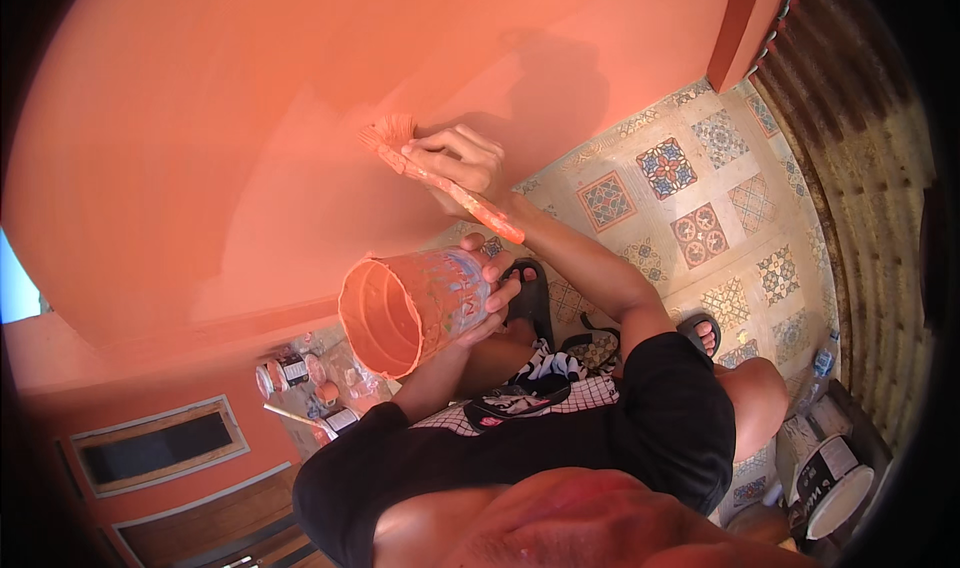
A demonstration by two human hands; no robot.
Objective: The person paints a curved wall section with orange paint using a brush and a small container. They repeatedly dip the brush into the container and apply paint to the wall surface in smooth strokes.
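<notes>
My right hand (pixel 461 159) is closed around the upper handle of a paintbrush (pixel 461 197). Its bristles (pixel 388 133) are coated in orange paint and lie at or close to the orange wall (pixel 285 118); whether they touch is unclear. The handle slants down toward my right forearm and is smeared with brighter orange. Below the brush, my left hand (pixel 491 290) grips a plastic paint pail (pixel 442 298) around its base. The pail is tilted, its mouth facing the lower left, with orange paint coating the inside and rim. How much paint it holds cannot be told.
Patterned floor tiles (pixel 667 167) stretch beneath my sandalled feet. Paint containers (pixel 289 373) and a small orange cup (pixel 327 394) stand at lower left, near a wooden door (pixel 210 523). Corrugated metal sheeting (pixel 877 193) borders the right side, with a white-lidded bucket (pixel 836 493) at lower right.
</notes>
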